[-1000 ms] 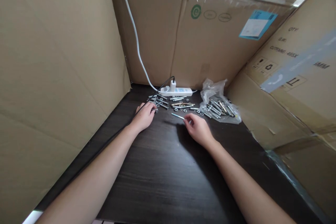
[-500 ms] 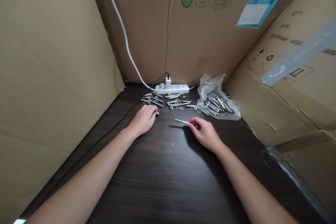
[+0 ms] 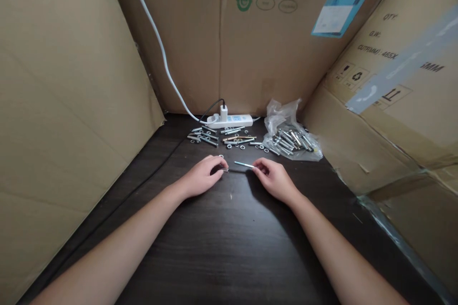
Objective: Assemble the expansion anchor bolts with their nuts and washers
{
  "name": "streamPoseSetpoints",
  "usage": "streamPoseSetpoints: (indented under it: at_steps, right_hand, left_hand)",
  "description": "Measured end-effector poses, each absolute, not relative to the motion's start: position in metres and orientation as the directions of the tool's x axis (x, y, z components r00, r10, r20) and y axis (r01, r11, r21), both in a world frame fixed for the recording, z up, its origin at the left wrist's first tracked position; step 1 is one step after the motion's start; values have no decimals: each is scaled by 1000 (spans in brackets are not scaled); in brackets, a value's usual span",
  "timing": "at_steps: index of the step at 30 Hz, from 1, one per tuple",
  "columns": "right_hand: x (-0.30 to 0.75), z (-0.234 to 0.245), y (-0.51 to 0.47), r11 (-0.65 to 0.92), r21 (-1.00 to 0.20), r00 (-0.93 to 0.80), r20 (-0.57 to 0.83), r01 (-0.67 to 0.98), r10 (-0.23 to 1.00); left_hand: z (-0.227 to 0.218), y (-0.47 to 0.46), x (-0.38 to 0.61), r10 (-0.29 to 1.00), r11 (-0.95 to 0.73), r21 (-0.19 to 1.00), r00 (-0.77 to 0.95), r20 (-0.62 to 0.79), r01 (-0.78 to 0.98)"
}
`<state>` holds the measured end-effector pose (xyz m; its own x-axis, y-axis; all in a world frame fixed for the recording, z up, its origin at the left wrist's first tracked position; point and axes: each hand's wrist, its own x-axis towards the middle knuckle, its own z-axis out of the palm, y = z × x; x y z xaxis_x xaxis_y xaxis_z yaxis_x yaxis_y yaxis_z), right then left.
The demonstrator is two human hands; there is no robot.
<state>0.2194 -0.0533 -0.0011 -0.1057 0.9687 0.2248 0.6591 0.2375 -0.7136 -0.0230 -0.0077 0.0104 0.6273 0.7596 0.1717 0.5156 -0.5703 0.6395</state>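
Note:
My right hand [image 3: 272, 175] pinches one end of a slim, silvery bolt [image 3: 244, 164], which points left above the dark table [image 3: 214, 248]. To its left, my left hand [image 3: 203, 176] has its thumb and fingers curled round a small metal piece at the fingertips, mostly hidden, so its kind is unclear. A washer [image 3: 221, 156] shows just beyond the left fingers. Behind both hands lie loose bolts [image 3: 209, 139], with more bolts and washers [image 3: 239, 140] to the right of them.
A clear plastic bag [image 3: 282, 119] of metal bolts lies at the back right. At the back stands a white power strip [image 3: 245, 120] with a charger [image 3: 223, 113] plugged in. A black cable [image 3: 143, 180] crosses the table's left side. Cardboard boxes [image 3: 186, 57] wall three sides.
My left hand has come back from the loose bolts and moved right, closer to the bolt in my right hand. The right hand keeps its hold. The view has shifted slightly.

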Motion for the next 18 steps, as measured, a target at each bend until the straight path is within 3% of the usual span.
streamPoseSetpoints:
  at_steps: [4, 10, 13, 18]
  right_hand:
    - [220, -3, -53, 233, -723, -105, 219, 650, 970]
    - [220, -4, -52, 221, -746, -104, 201, 628, 974]
    - [219, -3, -52, 221, -743, -112, 194, 632, 975]
    - [220, -3, -53, 218, -741, -104, 198, 635, 975]
  left_hand:
    - [7, 2, -27, 891, -423, 704, 405, 207, 570]
    - [5, 8, -30, 861, -491, 595, 460, 219, 636]
    - [2, 15, -35, 887, -460, 520, 394, 239, 720]
    - [-1, 25, -42, 912, -409, 540, 310, 269, 736]
